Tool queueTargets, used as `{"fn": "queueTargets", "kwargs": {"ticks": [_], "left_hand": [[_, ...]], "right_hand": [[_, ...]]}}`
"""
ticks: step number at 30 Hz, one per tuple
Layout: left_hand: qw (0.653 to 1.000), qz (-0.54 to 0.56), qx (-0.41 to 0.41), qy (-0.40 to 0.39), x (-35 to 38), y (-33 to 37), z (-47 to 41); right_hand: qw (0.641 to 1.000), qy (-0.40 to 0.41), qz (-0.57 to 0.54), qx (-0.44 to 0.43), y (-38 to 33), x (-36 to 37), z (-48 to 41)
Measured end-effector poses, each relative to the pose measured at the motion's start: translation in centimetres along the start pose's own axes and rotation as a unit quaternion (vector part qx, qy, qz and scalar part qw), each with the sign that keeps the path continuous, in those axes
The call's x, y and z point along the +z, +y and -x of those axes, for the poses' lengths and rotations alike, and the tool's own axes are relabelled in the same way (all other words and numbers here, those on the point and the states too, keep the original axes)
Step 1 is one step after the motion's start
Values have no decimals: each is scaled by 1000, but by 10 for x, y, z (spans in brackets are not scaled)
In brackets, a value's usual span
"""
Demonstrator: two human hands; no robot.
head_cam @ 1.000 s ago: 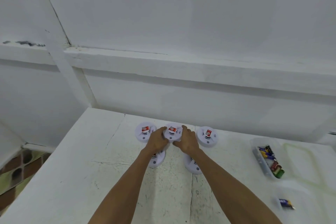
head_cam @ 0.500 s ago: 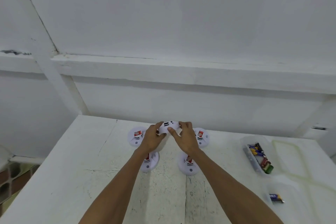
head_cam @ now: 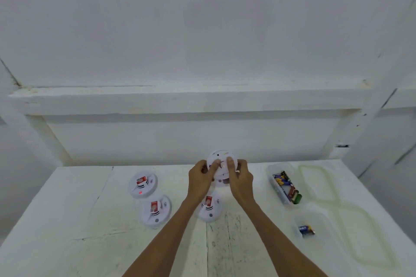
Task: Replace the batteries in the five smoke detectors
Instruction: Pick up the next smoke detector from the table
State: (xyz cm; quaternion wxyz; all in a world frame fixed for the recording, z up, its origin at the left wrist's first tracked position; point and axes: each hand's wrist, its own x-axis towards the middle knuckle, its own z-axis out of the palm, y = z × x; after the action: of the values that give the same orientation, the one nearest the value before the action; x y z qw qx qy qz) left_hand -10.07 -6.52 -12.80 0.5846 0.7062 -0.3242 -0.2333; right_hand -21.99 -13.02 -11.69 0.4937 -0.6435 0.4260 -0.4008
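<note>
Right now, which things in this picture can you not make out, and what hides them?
Head view only:
- The held smoke detector: the left hand and right hand cover its battery bay; battery inside or not, cannot tell.
- The white shape below it: perhaps the fifth detector, mostly hidden by both hands.
- The batteries in the clear tub: too small and blurred to count or read.
- The lone battery in the near tub: label blurred.
</note>
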Motion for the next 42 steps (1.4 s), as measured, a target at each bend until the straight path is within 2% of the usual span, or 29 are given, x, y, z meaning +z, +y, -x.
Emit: {"fn": "queueTargets", "kwargs": {"ticks": [3, 7, 9, 12, 17, 22, 35, 42], "left_hand": [[998, 56, -9, 8, 32, 8, 21], [991, 127, -23, -22, 58, 2, 40], [980, 181, -65, -50, 71, -4, 50], [955, 247, -135, -95, 84, -8, 70], [937, 270, -163, -149, 100, -12, 91], [934, 265, -183, -155, 105, -18, 96], [911, 274, -272, -143, 107, -41, 92], [904, 292, -265, -167, 104, -45, 91]], "right_hand": [[997, 9, -47, 60, 5, -22, 11], [991, 20, -75, 109, 14, -45, 32], [991, 29, -43, 120, 21, -55, 43], [990, 59, 99, 76, 34, -65, 56], [966, 96, 241, -18, 49, -79, 67], [947, 60, 316, -23, 56, -83, 72], [939, -4, 343, -35, 67, -91, 69], [929, -20, 367, -36, 64, -93, 67]]}}
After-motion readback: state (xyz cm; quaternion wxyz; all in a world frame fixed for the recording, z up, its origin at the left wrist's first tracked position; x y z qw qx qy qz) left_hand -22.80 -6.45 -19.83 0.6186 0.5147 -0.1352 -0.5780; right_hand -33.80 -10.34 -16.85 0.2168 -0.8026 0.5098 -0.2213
